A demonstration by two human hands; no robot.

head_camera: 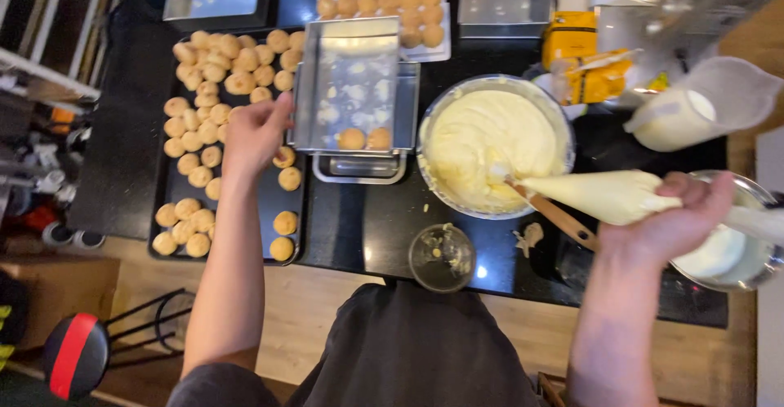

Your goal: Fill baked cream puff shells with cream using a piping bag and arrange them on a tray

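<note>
The right hand [682, 215] is clamped on a full piping bag [600, 195] at 3 o'clock. The left hand [257, 133] reaches over the puffs [204, 121], fingers loose, perhaps pinching one. Two puffs lie in the steel pan [351, 80]; most of the black tray [265, 203] awaits filling.

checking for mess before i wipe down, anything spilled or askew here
Yes: a blob of cream lies on the black counter beside the mixing bowl, and the shiny baking tin rests tilted on another tin.
</note>
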